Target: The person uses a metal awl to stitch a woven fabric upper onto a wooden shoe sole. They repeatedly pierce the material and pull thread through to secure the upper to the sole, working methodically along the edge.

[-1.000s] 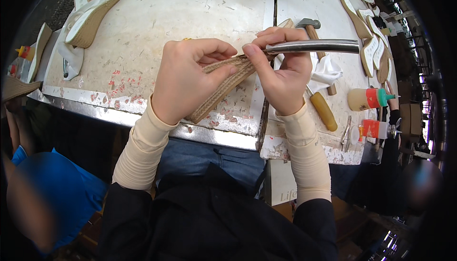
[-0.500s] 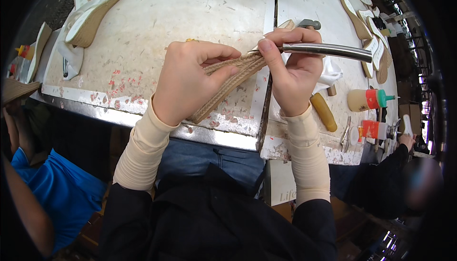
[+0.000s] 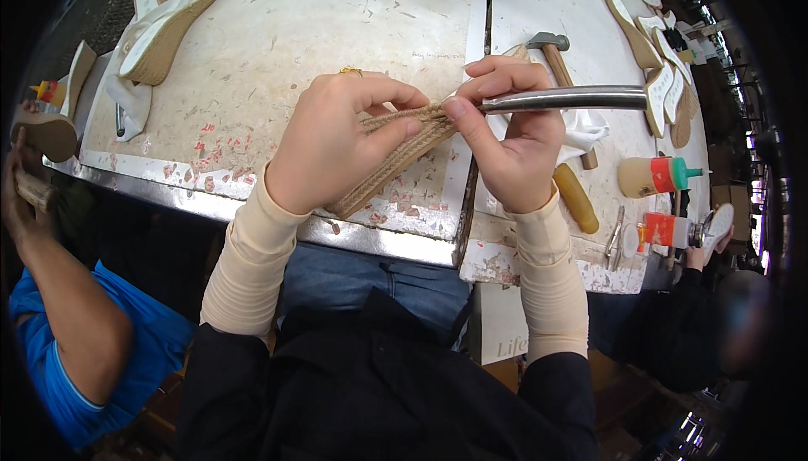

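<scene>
My left hand (image 3: 324, 141) is closed on a wedge shoe sole (image 3: 391, 162) wrapped in tan braided rope, its thumb and fingers pinching the braided edge. The sole slants from the table's front edge up toward the right. My right hand (image 3: 515, 141) grips a slim tool with a shiny, slightly curved metal handle (image 3: 581, 99), which points out to the right. Its working end meets the braid between my two hands, where fingers largely hide the tip. Behind my right hand lies a hammer (image 3: 554, 57) with a wooden handle, beside a white cloth (image 3: 585, 129).
On the right are a yellow handle (image 3: 577, 200), tweezers (image 3: 615, 234), a green-capped glue bottle (image 3: 644, 177) and a red-labelled bottle (image 3: 665, 230). Wedge soles (image 3: 177, 19) lie at the far left, more (image 3: 635, 28) at far right. Co-workers sit on both sides, one in a blue shirt (image 3: 109, 352).
My right hand and the tool have shifted slightly left and down along the braid, uncovering more of the hammer. The left co-worker's arm has come up with a sole.
</scene>
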`<state>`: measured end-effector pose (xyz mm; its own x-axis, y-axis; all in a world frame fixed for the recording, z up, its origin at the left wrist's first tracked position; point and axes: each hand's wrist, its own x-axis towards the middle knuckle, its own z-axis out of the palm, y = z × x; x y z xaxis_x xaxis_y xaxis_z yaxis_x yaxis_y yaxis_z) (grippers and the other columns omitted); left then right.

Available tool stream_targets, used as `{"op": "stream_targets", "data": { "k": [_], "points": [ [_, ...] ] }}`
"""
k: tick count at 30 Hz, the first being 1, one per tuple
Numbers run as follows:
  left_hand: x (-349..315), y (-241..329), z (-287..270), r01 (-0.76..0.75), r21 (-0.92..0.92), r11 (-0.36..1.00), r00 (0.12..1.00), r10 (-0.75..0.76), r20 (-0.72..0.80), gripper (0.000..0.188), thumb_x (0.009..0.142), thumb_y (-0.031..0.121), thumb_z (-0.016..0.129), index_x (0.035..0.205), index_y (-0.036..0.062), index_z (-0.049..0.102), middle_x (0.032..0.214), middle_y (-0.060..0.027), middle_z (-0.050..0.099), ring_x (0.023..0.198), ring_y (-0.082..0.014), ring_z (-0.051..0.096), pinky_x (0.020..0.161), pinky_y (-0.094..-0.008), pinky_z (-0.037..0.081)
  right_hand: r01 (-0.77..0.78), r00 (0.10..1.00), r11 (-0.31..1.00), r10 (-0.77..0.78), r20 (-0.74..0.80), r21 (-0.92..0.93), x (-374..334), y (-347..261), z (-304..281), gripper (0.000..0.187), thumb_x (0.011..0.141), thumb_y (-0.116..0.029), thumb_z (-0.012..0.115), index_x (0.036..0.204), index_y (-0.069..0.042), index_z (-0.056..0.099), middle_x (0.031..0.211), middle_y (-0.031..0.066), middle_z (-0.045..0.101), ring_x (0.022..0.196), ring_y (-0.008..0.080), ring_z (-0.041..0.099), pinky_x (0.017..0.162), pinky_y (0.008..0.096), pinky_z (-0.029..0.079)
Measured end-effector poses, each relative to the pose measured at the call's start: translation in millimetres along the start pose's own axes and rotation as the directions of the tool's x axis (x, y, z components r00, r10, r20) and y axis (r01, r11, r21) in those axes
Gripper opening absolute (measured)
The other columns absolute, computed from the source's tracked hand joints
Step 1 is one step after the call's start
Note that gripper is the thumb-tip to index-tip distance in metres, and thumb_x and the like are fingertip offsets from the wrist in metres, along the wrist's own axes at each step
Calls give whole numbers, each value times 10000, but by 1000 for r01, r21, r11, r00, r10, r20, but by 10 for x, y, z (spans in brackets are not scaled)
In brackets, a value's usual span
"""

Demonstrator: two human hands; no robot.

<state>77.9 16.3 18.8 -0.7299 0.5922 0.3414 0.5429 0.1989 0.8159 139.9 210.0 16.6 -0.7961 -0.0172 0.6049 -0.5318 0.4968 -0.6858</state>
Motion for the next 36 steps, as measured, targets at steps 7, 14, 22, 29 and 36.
{"op": "stream_targets", "data": {
  "k": [7,14,22,29,36],
  "points": [
    [47,10,-54,149,-150,978,984,-132,118,182,797,109,693,919,-23,720,818,-135,721,749,-187,696,734,-295,539,67,997,995,-64,46,-78,-1,37,-7,315,794,52,729,985,-38,495,913,103,614,910,158,599,794,273,482],
    [38,5,-24,59,-115,992,997,-52,59,187,801,108,692,926,-28,721,832,-141,724,777,-204,711,738,-293,546,57,998,996,-55,28,-74,-7,38,8,319,788,59,730,984,-38,498,850,83,600,973,184,578,817,289,473],
    [46,25,-47,37,-38,999,997,-34,74,194,801,137,704,918,-16,728,825,-140,723,788,-229,716,744,-300,547,-3,1000,1000,3,11,16,-12,37,68,312,812,73,701,1005,-39,483,878,83,590,873,163,574,781,279,471],
    [41,29,-33,94,-55,994,992,-88,96,223,834,173,711,981,6,718,838,-59,719,774,-117,623,722,-274,423,-88,996,992,88,1,90,-3,24,25,309,822,69,697,1000,-39,469,891,89,598,888,171,577,801,291,472],
    [45,-3,-3,68,-102,992,996,-62,62,211,820,137,704,956,-25,698,856,-119,715,816,-176,684,779,-287,523,-68,997,987,71,-18,147,-8,20,39,305,812,63,712,996,-41,493,872,82,604,973,202,579,853,321,467]
  ]
}}
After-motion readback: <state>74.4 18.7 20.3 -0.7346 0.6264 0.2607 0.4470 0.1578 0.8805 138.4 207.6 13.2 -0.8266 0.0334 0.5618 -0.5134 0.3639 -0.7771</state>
